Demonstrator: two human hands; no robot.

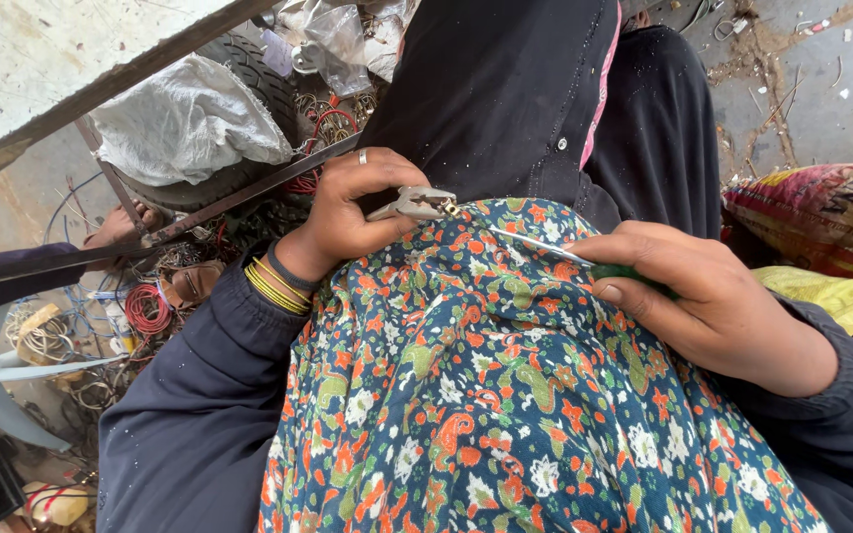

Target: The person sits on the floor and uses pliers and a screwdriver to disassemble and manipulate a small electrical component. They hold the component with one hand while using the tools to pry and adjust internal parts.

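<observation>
Left hand (348,212) clamps metal pliers (417,204) while right hand (703,301) grips what seems a green-handled wire (545,247), stretched between them for stripping.

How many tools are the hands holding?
2. The left hand grips grey pliers above the flowered cloth; the right hand holds a green-handled screwdriver. Others may be hidden.

Looks like an outdoor scrap-sorting yard, w/ tangled wire coils (146,308), an old tyre (249,69), plastic sacks (185,123) & debris on the dirt ground (802,89).
</observation>
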